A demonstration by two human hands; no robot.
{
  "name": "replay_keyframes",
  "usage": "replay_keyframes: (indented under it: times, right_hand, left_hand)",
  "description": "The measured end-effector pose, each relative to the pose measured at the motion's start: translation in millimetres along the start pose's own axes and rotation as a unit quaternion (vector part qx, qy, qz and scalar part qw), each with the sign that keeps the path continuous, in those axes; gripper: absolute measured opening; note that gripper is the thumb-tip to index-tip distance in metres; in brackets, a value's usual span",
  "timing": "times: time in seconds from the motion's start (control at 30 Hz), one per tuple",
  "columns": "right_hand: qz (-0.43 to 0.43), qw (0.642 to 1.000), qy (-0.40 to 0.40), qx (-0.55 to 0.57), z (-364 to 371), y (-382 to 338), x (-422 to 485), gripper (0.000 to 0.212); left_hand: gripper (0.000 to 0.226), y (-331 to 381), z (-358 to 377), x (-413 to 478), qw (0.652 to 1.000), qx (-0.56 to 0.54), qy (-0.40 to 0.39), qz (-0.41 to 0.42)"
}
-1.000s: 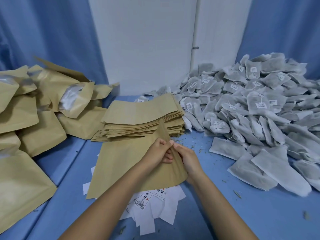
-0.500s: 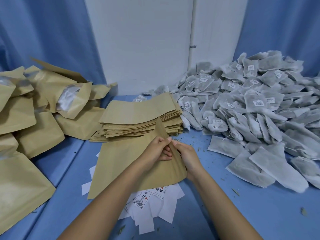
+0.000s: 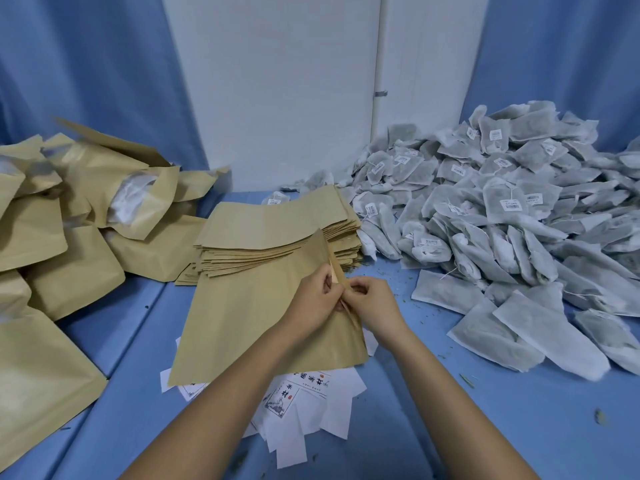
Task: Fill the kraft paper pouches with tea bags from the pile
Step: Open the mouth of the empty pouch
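Note:
A flat kraft paper pouch [image 3: 242,317] lies tilted in front of me on the blue table. My left hand [image 3: 313,299] and my right hand [image 3: 372,303] both pinch its right edge, where the mouth is parted a little. Behind it sits a stack of empty kraft pouches [image 3: 277,233]. A big pile of grey tea bags [image 3: 502,220] with white tags fills the right side of the table.
Bulging kraft pouches [image 3: 69,220] are heaped at the left. White printed paper slips [image 3: 304,407] lie under the held pouch. A white wall panel [image 3: 277,91] and blue curtains [image 3: 86,71] close off the back. Loose leaf bits dot the blue table [image 3: 485,427].
The pouch's right edge has parted slightly between my fingers; both hands stay pinched on it in nearly the same place.

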State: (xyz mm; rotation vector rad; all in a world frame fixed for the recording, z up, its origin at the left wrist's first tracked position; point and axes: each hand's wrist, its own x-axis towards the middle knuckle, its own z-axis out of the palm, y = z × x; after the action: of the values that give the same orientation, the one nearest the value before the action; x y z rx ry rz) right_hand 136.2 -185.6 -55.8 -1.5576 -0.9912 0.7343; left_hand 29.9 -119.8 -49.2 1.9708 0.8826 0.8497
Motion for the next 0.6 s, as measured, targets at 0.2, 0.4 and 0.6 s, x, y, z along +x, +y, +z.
replay_keyframes:
  times: [0.2, 0.4, 0.6]
  right_hand:
    - [0.063, 0.994, 0.063, 0.064, -4.7, -1.8, 6.1, 0.023]
    - [0.157, 0.971, 0.064, 0.166, -15.4, -7.8, 10.5, 0.028]
    - [0.170, 0.968, 0.048, 0.176, -20.5, -21.0, 14.9, 0.011]
  left_hand:
    - [0.025, 10.9, -4.5, 9.8, 0.925, 0.282, -0.023, 0.254]
    - [0.018, 33.1, -13.3, 39.5, 0.867, 0.386, -0.142, 0.282]
    - [0.007, 35.9, -6.5, 36.7, 0.837, 0.411, -0.043, 0.358]
